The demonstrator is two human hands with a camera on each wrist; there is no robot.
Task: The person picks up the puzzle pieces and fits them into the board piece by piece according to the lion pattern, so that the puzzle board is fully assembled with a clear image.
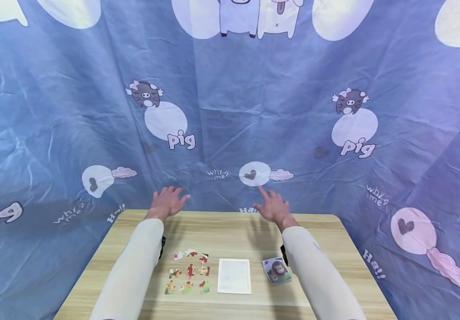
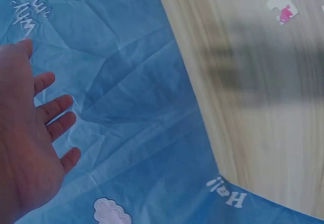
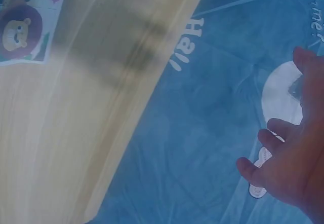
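Both hands are held out over the far edge of the wooden table, with nothing in them. The left hand [image 1: 167,201] has its fingers spread and relaxed; the left wrist view shows the same hand [image 2: 30,133] against the blue cloth. The right hand [image 1: 273,206] is likewise spread, seen as a hand [image 3: 288,148] at the right of its wrist view. On the table between the arms lie several loose jigsaw pieces [image 1: 190,270] in rough rows. Beside them is a white rectangular frame [image 1: 234,292]. A lion picture card or stack [image 1: 276,270] lies near the right forearm.
The pale wooden table [image 1: 222,231] ends at a blue cloth [image 1: 230,111] with printed pigs and words, which hangs behind it and at both sides. A dark band shows at each wrist, and long white sleeves [image 1: 130,271] cover the forearms.
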